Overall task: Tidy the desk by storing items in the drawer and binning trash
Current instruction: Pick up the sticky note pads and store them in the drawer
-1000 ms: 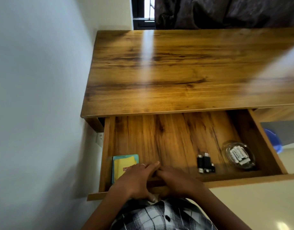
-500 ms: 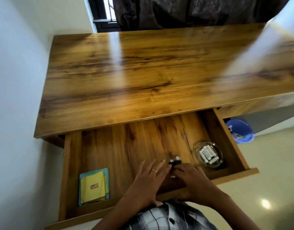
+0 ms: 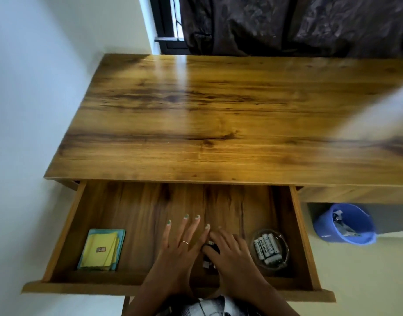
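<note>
Meanwhile both hands, left (image 3: 180, 249); right (image 3: 230, 254), cover black sticks (image 3: 210, 247) in drawer (image 3: 59, 236).

Home rm, prob. bedroom/study: wood desk (image 3: 218, 115) w/ drawer (image 3: 136, 201), dark curtain (image 3: 287, 23), window (image 3: 171, 21).

left grip (image 3: 181, 245) flat, right grip (image 3: 230, 249) curled

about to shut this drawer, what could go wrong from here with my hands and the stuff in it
Both hands lie inside the open drawer: the left hand flat, the right hand over the small black sticks. Pushing it shut now could pinch fingers. A hard shove might also slide the glass dish and spill its batteries.
</note>
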The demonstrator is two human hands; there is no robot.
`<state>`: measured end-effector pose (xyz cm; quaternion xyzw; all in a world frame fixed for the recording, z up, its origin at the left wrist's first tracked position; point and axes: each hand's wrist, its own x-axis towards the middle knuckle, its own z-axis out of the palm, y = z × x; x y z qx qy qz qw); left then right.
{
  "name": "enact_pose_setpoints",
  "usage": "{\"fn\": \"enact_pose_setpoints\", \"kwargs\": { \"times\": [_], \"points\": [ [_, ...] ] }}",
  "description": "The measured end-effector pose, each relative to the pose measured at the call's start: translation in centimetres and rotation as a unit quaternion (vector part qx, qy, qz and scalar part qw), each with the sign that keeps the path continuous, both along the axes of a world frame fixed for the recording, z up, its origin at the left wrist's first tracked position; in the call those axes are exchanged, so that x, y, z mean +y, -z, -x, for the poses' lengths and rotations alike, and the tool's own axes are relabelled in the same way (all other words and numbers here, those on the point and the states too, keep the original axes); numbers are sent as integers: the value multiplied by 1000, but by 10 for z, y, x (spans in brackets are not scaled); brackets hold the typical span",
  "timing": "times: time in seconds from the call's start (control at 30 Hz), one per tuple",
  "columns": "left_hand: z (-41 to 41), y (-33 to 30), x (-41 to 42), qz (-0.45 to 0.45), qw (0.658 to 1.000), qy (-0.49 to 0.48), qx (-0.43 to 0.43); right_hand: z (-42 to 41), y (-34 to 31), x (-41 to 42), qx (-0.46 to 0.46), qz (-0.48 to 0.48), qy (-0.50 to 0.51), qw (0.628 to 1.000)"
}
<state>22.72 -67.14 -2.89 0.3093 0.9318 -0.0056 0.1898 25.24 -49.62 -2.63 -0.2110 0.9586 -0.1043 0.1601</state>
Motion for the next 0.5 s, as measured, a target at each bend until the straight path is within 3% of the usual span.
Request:
{"fn": "enact_pose_setpoints", "kwargs": {
  "times": [0.2,0.5],
  "points": [
    [12,-16,1,-4,998,-47,41,24,-4,4,55,-24,-25,998],
    [61,-14,1,-17,994,-75,77,67,-15,9,91,-29,87,992]
  ]
}}
